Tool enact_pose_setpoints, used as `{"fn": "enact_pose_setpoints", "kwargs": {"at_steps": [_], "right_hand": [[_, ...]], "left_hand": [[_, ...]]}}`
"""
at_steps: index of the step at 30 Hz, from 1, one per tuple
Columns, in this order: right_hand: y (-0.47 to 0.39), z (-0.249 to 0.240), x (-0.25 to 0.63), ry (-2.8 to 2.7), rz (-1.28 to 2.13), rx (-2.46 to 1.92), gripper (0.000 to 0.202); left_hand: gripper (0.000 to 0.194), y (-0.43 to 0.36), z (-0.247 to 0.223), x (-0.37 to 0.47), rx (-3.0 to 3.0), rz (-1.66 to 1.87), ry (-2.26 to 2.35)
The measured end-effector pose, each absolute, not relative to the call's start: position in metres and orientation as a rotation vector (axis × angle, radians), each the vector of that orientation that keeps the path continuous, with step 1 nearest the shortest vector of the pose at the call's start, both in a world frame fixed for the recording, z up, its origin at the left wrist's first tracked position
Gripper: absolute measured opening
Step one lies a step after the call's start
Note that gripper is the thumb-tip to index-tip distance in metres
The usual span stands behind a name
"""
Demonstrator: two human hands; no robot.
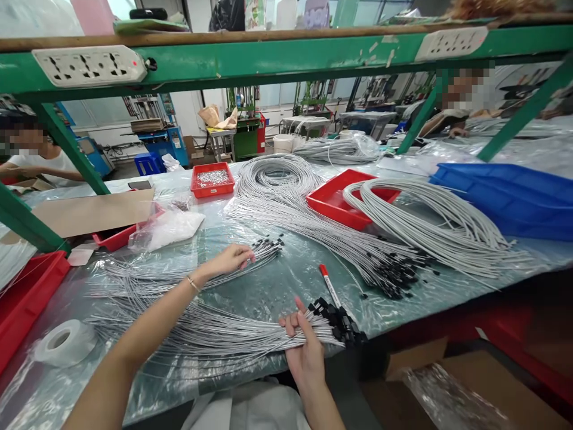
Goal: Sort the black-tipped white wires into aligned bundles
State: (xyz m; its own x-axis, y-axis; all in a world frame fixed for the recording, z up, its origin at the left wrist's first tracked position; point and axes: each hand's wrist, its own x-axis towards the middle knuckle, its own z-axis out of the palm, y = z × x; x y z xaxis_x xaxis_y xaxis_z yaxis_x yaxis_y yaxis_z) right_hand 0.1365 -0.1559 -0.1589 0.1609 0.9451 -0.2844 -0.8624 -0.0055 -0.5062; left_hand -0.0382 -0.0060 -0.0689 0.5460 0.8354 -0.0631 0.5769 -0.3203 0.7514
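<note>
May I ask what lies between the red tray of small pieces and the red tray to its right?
The head view shows coiled grey cables lying between the left tray and the right tray.

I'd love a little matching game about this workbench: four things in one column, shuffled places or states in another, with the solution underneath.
Things
1. White marker with red cap
2. Small square red plastic tray
3. Round roll of translucent plastic
4. Person's right hand

Places or states
A. Closed around a bundle of thin grey cables
B. Holding many small shiny pieces
C. Lying next to black cable ends
D. Near a red plastic bin, far left

Pairs: 1-C, 2-B, 3-D, 4-A
</note>
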Motion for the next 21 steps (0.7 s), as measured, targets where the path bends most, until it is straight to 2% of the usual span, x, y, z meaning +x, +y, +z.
{"fn": "enact_pose_setpoints", "kwargs": {"at_steps": [8, 12, 17, 21], "right_hand": [[-0.153, -0.156, 0.135, -0.085, 1.393, -0.751, 0.032], [-0.155, -0.158, 0.136, -0.111, 1.383, -0.744, 0.03], [-0.156, -0.157, 0.137, -0.108, 1.416, -0.721, 0.04], [-0.157, -0.157, 0.137, -0.125, 1.397, -0.695, 0.029]], "left_hand": [[0.036, -0.105, -0.067, -0.003, 2.303, -0.01, 0.877], [0.039, -0.103, -0.064, 0.0, 2.204, -0.16, 0.789], [0.043, -0.098, -0.06, 0.004, 1.978, -0.126, 0.879], [0.043, -0.103, -0.062, 0.005, 2.017, -0.15, 0.815]]}}
